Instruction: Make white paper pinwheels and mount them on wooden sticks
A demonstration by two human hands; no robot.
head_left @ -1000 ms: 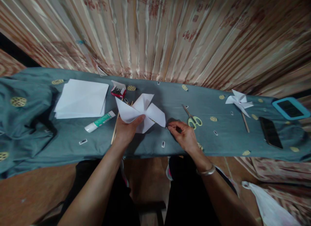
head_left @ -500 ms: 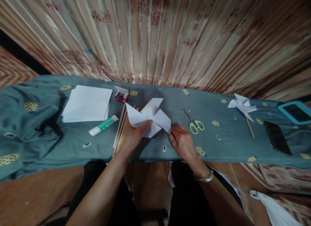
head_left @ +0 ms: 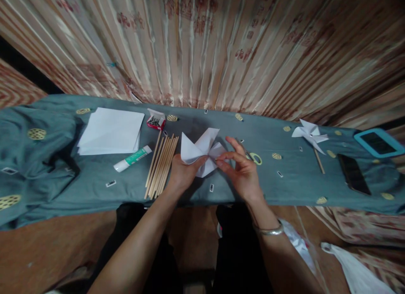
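Beside wooden sticks (head_left: 160, 164), left hand (head_left: 182, 176) grips paper pinwheel (head_left: 201, 150); right hand (head_left: 242, 169) fingers pinch its flap, hiding scissors (head_left: 255, 158)

The light is dim and warm where I sit. It falls softly from above, leaving glossy streaks on the curtain (head_left: 202, 45). My forearms throw faint shadows on the teal cloth (head_left: 284, 180). The view bows strongly at the edges, corners are smeared, and detail is soft and grainy.
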